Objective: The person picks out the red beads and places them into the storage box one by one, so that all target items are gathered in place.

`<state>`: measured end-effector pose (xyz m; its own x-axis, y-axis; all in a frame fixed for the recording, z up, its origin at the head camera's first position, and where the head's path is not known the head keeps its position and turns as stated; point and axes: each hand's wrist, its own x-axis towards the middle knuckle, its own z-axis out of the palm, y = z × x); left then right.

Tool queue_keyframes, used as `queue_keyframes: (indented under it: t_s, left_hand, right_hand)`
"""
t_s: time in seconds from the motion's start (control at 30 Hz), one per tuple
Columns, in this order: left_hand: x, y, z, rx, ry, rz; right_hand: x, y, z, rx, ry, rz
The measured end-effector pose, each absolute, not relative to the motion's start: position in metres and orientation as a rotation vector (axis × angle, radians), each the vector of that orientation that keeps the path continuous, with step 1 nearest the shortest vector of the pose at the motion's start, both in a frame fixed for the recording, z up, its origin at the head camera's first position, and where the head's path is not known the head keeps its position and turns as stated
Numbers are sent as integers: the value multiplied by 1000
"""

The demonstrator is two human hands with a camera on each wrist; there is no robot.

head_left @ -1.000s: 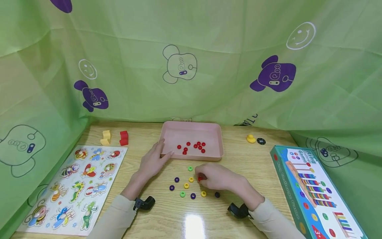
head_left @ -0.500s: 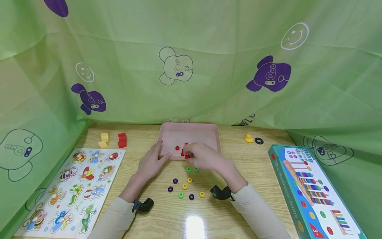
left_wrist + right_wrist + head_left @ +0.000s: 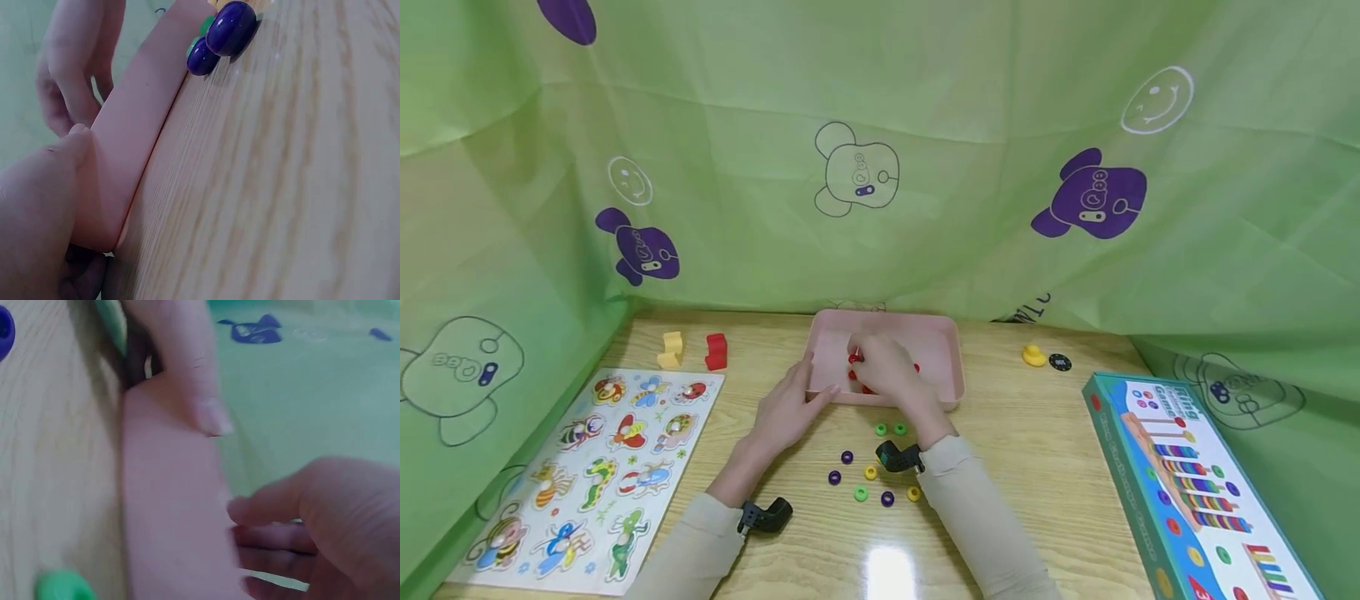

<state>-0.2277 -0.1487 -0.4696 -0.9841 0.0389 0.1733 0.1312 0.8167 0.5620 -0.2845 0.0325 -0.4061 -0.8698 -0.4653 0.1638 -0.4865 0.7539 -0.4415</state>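
Observation:
A shallow pink tray [image 3: 934, 333] stands at the back middle of the table. My left hand [image 3: 784, 410] grips its near left corner, thumb [image 3: 74, 142] over the rim and fingers against the outer wall. Inside the tray is my right hand [image 3: 886, 367], fingers curled, with a red ring [image 3: 853, 359] at its fingertips. A sliver of red shows beside the thumb in the right wrist view. More red rings lie in the tray, mostly hidden by this hand. In front of the tray lie loose green rings [image 3: 881, 429], purple rings [image 3: 835, 477] and yellow rings [image 3: 913, 493].
On the left lie an insect puzzle board [image 3: 595, 475], a yellow block [image 3: 671, 350] and a red block [image 3: 717, 352]. At right are a rubber duck [image 3: 1033, 356], a black chip [image 3: 1060, 362] and a game box [image 3: 1195, 483]. Green cloth [image 3: 737, 250] walls the back and sides.
My right hand has moved from the loose rings on the table, over the tray's near rim, and further into the tray with red at its fingertips. My left hand stays on the corner.

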Motion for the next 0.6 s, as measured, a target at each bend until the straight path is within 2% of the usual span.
queue_keyframes:
  t_s: [0.23, 0.6]
  left_hand:
    - [-228, -148, -472, -160, -2839, -905]
    - [-229, -148, -472, -135, -2830, -899]
  right_hand:
    - [-297, 19, -424, 585, -2900, 644]
    - [-289, 41, -409, 654, -2967, 812]
